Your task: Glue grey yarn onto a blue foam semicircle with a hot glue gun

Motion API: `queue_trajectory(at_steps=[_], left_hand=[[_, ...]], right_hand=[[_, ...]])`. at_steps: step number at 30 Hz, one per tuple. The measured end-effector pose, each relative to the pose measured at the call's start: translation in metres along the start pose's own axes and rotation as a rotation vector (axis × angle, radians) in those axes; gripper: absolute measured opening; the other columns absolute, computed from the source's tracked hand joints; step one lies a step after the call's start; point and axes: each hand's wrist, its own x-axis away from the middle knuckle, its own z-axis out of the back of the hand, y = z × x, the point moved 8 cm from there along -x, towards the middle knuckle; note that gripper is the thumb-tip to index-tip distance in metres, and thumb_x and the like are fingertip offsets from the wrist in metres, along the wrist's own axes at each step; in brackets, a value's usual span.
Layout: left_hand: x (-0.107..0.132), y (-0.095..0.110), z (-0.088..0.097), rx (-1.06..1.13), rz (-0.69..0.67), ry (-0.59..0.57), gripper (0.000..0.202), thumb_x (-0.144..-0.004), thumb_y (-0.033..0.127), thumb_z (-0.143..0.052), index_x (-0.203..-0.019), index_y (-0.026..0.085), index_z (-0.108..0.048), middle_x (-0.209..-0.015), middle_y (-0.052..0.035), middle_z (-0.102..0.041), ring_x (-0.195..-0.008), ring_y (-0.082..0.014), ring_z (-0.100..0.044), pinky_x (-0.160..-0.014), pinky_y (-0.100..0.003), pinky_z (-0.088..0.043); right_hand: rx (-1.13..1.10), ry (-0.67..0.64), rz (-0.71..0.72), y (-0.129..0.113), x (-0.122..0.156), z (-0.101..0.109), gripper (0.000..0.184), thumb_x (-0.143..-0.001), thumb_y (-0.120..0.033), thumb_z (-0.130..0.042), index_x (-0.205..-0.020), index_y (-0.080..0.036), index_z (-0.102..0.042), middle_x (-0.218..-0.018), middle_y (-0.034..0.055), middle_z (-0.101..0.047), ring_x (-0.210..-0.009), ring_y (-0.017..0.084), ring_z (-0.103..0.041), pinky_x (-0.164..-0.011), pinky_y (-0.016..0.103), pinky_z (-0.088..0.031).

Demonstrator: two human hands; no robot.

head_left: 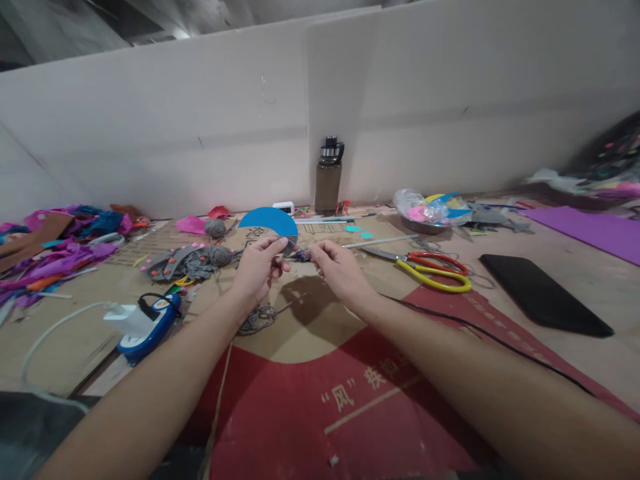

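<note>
Work in hand above cardboard [300,343]: the left hand [261,268] pinches a small grey piece [289,246]; the right hand [336,265] has its fingertips drawn together just beside it, any content indiscernible. The piece seems unfinished, though what remains cannot be told; loose grey yarn [257,320] and scissors [403,259] lie unheld.

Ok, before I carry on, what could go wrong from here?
The scissors lie close to the right hand with their blades pointing toward it, so a sideways move might nick it. The loose grey yarn just below the left hand could snag or tangle. The black cable alongside the right forearm might get dragged.
</note>
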Motion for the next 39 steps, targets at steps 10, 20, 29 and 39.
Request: queue_trajectory(at_steps=[10,20,29,39], left_hand=[[-0.003,-0.001,0.003,0.036,-0.016,0.016,0.022,-0.068,0.026,-0.071,-0.077,0.014,-0.055,-0.074,-0.0049,-0.069,-0.044,-0.0063,-0.056,-0.034,-0.014,-0.033],[-0.006,0.000,0.012,0.068,-0.024,0.038,0.021,-0.067,0.025,-0.072,-0.077,0.013,-0.057,-0.070,-0.0019,-0.066,-0.047,-0.0064,-0.057,-0.039,-0.015,-0.038],[0.000,0.006,0.005,0.100,-0.036,0.027,0.024,-0.067,0.027,-0.072,-0.078,0.015,-0.055,-0.072,-0.0017,-0.066,-0.044,-0.0056,-0.055,-0.038,-0.015,-0.036],[0.009,0.006,-0.019,0.030,-0.030,-0.159,0.024,-0.069,0.032,-0.072,-0.079,0.015,-0.058,-0.057,0.0031,-0.056,-0.044,-0.0051,-0.051,-0.036,-0.015,-0.024]], right_hand=[[-0.413,0.087,-0.119,0.014,-0.013,0.015,0.019,-0.076,-0.032,-0.054,-0.068,-0.022,-0.041,-0.060,-0.0046,-0.050,-0.056,0.011,-0.051,-0.053,0.024,-0.036],[-0.723,-0.347,-0.151,-0.027,0.005,-0.016,0.026,-0.069,-0.032,-0.068,-0.077,-0.022,-0.046,-0.074,-0.0032,-0.050,-0.067,0.010,-0.051,-0.067,0.028,-0.045],[-0.647,-0.379,-0.162,-0.016,0.004,-0.019,0.020,-0.073,-0.031,-0.064,-0.076,-0.021,-0.047,-0.068,-0.0032,-0.051,-0.063,0.011,-0.049,-0.062,0.027,-0.041],[-0.528,-0.310,-0.090,-0.006,-0.001,-0.018,0.024,-0.070,-0.035,-0.066,-0.075,-0.021,-0.048,-0.066,-0.0054,-0.048,-0.059,0.009,-0.045,-0.061,0.026,-0.036]])
